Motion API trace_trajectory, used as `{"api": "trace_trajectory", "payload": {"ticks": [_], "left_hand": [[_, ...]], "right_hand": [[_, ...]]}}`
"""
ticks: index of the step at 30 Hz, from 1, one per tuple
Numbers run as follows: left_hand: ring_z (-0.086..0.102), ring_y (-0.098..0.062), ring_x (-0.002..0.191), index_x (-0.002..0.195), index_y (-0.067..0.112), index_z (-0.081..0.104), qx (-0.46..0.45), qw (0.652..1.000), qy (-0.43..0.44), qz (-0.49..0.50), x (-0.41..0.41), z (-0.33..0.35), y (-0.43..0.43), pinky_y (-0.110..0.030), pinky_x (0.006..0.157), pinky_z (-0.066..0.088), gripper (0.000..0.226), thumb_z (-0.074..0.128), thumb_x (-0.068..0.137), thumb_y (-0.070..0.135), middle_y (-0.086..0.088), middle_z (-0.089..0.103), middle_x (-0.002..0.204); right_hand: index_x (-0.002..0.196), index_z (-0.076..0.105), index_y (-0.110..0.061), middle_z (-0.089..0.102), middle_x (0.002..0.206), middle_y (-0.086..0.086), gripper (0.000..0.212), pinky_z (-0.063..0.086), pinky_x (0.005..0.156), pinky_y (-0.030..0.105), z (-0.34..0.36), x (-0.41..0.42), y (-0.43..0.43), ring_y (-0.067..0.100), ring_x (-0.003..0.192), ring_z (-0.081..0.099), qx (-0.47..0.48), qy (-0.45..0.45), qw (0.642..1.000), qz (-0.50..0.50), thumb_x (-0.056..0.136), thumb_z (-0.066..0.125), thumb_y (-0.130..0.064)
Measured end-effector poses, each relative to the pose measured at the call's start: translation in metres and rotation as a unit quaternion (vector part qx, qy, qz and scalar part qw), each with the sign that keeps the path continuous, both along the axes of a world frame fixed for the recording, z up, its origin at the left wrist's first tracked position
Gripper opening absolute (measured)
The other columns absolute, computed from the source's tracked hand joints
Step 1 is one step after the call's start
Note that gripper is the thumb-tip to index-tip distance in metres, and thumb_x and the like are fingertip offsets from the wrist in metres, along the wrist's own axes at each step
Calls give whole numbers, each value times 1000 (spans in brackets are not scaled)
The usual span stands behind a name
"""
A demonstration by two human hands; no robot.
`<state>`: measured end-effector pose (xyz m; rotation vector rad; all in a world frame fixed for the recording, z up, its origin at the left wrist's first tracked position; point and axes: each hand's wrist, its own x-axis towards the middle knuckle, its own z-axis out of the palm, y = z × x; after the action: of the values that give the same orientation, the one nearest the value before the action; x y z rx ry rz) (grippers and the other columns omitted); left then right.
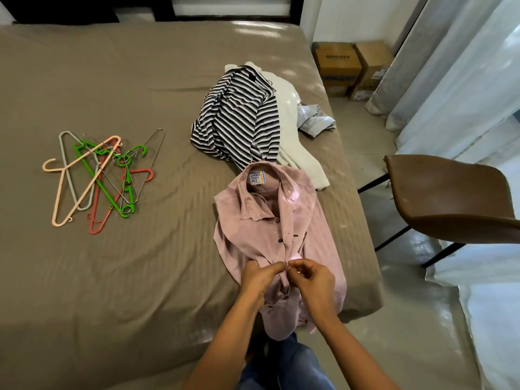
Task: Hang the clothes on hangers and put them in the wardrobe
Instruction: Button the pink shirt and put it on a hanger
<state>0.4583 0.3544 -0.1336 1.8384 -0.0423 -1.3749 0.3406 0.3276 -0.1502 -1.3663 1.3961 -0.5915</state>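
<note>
Four garments or so, all lying on the bed [112, 80], not one hung. Early in the task, by the look of it.

Largest, and nearest the bed's foot edge: pink shirt [253, 229], front up, collar pointing up the bed, lower end reaching past that edge. Farther up the bed: striped shirt [239, 122], crumpled, overlapping a cream garment [289, 130] toward the bed's right-hand edge as seen. Just beside that, at the same edge: pale rumpled garment [316, 122]. Over on the bed's left half: hangers [95, 178], plastic and wire tangled in one pile, untouched and well apart from every garment.

Smallest: both hands, meeting at the pink shirt's button line, low on the bed. Fabric pinched there by the left hand [259, 280]; same spot pinched from the other side by the curled fingertips of the right hand [312, 277]. Seemingly working a button; fastening or undoing, impossible to tell.

Left to do, judging from this: finishing the buttons, fetching a hanger, threading it in, carrying to the wardrobe, out of sight. Then likewise for the rest.
</note>
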Motion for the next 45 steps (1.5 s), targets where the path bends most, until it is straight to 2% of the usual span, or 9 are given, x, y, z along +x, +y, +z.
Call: {"api": "trace_trajectory", "payload": {"ticks": [3, 7, 12, 20, 27, 32, 37, 42, 45], "left_hand": [[66, -37, 72, 83, 2, 60, 0, 999, 37, -3, 3, 3, 2, -49, 64, 57, 18, 75, 77, 11, -20, 66, 74], [65, -29, 90, 99, 2, 62, -38, 998, 35, -45, 9, 0, 4, -36, 79, 53, 25, 74, 77, 5, -13, 69, 91], [61, -26, 99, 87, 20, 54, -44, 994, 22, -94, 12, 2, 2, -31, 85, 48, 27, 75, 77, 7, -11, 67, 102], [60, -19, 87, 81, 17, 54, -55, 993, 2, -101, 5, 10, 2, -18, 65, 45, 25, 76, 76, 5, -1, 62, 82], [58, -26, 73, 72, 14, 46, 20, 1000, 19, 0, -10, 17, -3, -44, 74, 56, 30, 75, 75, 8, -11, 59, 76], [65, -36, 86, 87, 7, 54, 19, 997, 52, 55, -19, 25, -6, -53, 74, 56, 29, 79, 72, 12, -19, 65, 87], [59, -31, 86, 86, 12, 44, 35, 998, 21, 56, -18, 20, -5, -49, 76, 56, 34, 76, 76, 13, -8, 56, 80], [62, -37, 89, 78, 12, 44, 53, 998, 10, 40, -17, 18, -6, -55, 78, 55, 26, 69, 74, 12, -12, 56, 78], [62, -37, 86, 75, 12, 40, 55, 997, 26, 38, -16, 15, -6, -50, 77, 55, 25, 63, 78, 0, -13, 54, 75]], "right_hand": [[83, 75, -14, 73, 75, 1, 14, 57, 73, 26, 0, -1, -2, 13, 74, 70, 38, -34, 999, -12, 79, 70, -1], [81, 73, -11, 74, 75, 8, 16, 58, 72, 29, 0, -5, -5, 23, 75, 71, 107, -92, 990, -27, 76, 71, 4], [76, 73, -7, 71, 73, 15, 14, 56, 66, 26, 3, -6, -9, 22, 67, 64, 190, -128, 973, -33, 79, 68, 5], [71, 73, -8, 62, 75, 19, 21, 49, 65, 29, -2, -11, -18, 25, 70, 55, 259, -113, 959, -7, 87, 61, -2], [77, 56, -16, 60, 70, 3, 17, 53, 60, 28, -6, -3, -3, 15, 63, 57, 17, 66, 997, 20, 92, 53, -9], [92, 57, -13, 56, 81, -5, 5, 43, 63, 8, -9, 0, 8, 3, 71, 54, -118, 140, 983, 30, 94, 52, -14], [86, 60, -17, 63, 78, 1, 7, 53, 64, 23, -10, 0, 4, 11, 68, 61, -67, 96, 993, 19, 88, 60, -10], [83, 66, -6, 67, 68, 2, 4, 49, 56, 12, 0, -1, -2, 2, 59, 62, -2, 48, 999, 11, 83, 67, -2], [79, 66, -10, 67, 68, -1, 7, 52, 59, 15, 1, -1, -3, 5, 59, 63, -18, 78, 996, 38, 82, 68, -4]]}}
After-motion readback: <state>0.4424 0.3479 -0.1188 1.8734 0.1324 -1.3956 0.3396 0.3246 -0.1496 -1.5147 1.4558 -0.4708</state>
